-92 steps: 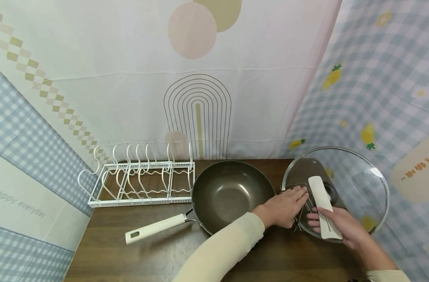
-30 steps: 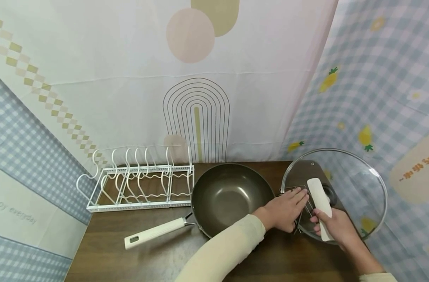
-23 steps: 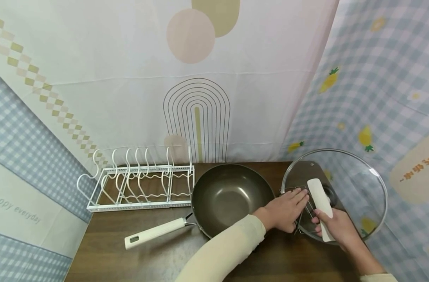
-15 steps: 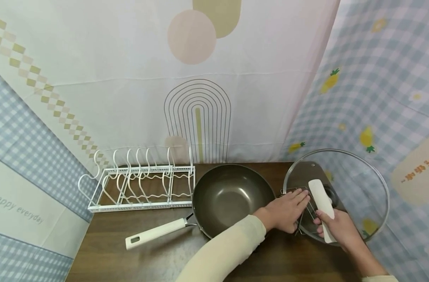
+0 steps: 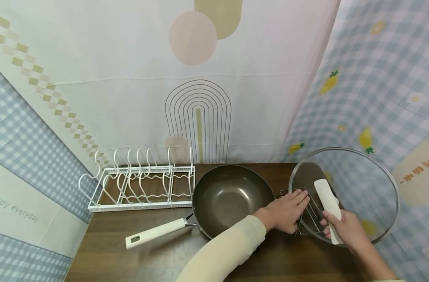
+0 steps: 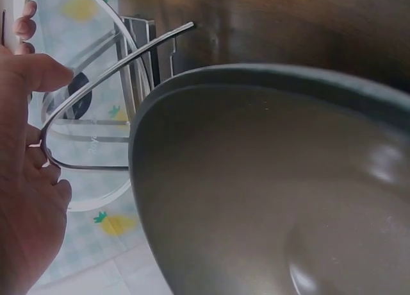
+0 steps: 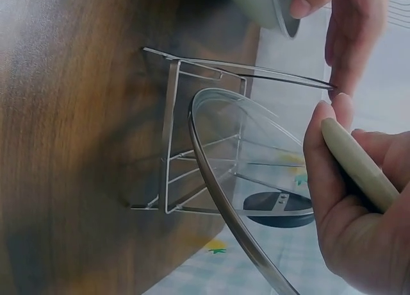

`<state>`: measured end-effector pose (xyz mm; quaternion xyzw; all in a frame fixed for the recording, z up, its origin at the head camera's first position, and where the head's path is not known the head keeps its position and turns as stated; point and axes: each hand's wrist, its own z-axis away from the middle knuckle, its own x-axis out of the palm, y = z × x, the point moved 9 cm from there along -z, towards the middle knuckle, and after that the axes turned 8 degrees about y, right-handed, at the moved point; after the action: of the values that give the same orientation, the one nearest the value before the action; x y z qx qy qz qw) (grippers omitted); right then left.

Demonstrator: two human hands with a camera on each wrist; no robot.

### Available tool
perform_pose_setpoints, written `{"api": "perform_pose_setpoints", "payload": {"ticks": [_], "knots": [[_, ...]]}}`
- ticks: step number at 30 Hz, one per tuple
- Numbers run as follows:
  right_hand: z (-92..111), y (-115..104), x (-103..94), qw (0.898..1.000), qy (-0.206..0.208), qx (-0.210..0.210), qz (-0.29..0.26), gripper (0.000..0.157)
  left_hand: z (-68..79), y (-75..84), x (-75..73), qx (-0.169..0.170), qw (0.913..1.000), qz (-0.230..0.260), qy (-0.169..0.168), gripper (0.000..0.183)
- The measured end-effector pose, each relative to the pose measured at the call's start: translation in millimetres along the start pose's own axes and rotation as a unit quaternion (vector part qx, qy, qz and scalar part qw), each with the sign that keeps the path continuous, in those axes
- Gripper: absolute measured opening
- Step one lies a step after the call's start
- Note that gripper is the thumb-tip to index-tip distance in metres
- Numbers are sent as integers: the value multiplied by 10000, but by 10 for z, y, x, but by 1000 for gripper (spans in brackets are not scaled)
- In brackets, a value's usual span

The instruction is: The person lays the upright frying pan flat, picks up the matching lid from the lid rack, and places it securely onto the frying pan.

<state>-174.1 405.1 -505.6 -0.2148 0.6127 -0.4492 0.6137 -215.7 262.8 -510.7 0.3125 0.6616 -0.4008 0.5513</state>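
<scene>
My right hand grips the long white handle of a large clear glass pan lid with a metal rim. The lid is tilted up at the right. My left hand rests with fairly straight fingers on a small metal wire stand, between the wok and the lid. In the left wrist view, its fingers lie against the stand's bent wire loop. A dark wok with a cream handle sits left of that hand, under the forearm. The right wrist view shows the lid's rim beside the stand.
A white wire pan rack with several curved dividers stands at the back left of the wooden tabletop. A dark flat panel shows behind the lid. Patterned cloth hangs at the back and on both sides.
My right hand has moved the lid a little to the right, showing more of the wire stand. My left hand and the wok stay in place.
</scene>
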Motion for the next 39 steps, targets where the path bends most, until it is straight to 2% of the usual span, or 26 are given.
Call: {"api": "perform_pose_setpoints", "payload": {"ticks": [10, 14, 21, 24, 32, 39], "knots": [[27, -78, -132, 9991, 173, -320, 208, 39, -35, -1, -11, -61, 9995, 321, 21, 88], [58, -112, -182, 9985, 134, -344, 400, 42, -8, -13, -47, -113, 9977, 663, 47, 85], [75, -216, -312, 9949, 197, -526, 841, 45, 67, -122, -188, -338, 9915, 1223, 272, 85], [75, -271, -357, 9930, 279, -646, 954, 44, 83, -148, -260, -317, 9894, 1371, 362, 87], [95, -438, -466, 9920, 376, -849, 850, 43, 137, -196, -437, -388, 9777, 1954, 669, 93], [118, -539, -581, 9890, 387, -967, 1051, 44, 234, -214, -509, -557, 9681, 2371, 593, 99]]}}
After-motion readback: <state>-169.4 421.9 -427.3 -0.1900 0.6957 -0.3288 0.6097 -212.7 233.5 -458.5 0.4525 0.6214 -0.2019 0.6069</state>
